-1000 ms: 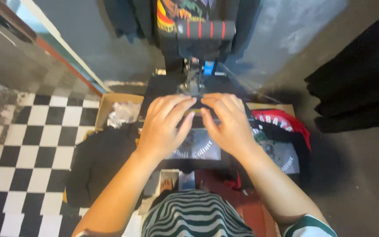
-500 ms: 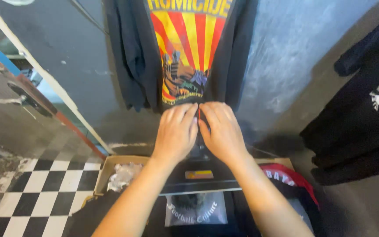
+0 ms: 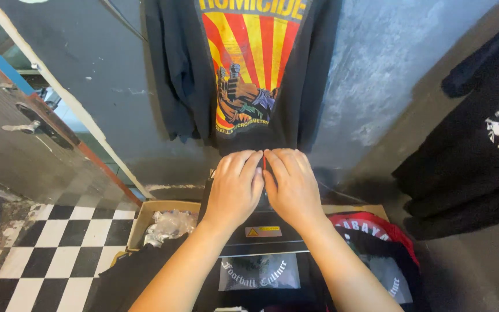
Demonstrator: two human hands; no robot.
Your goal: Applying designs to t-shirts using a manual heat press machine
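My left hand (image 3: 235, 188) and my right hand (image 3: 293, 185) sit side by side, fingers curled over the handle (image 3: 264, 163) of a black heat press; a sliver of red grip shows between them. The press's upper plate (image 3: 264, 237), with a small yellow warning label, is tilted up under my wrists. Below it lies a black garment (image 3: 259, 273) with a white printed design on the lower plate.
A black shirt (image 3: 244, 69) with a red and yellow sunburst print hangs on the grey wall behind the press. A cardboard box (image 3: 145, 216) with crumpled plastic stands left. A red and black garment (image 3: 371, 228) lies right, dark clothes (image 3: 469, 162) hang beyond. A checkered floor (image 3: 47, 254) spreads at lower left.
My hands have lifted the handle up and away from me, raising the upper plate and baring the printed garment. Since half a second ago they have hardly moved.
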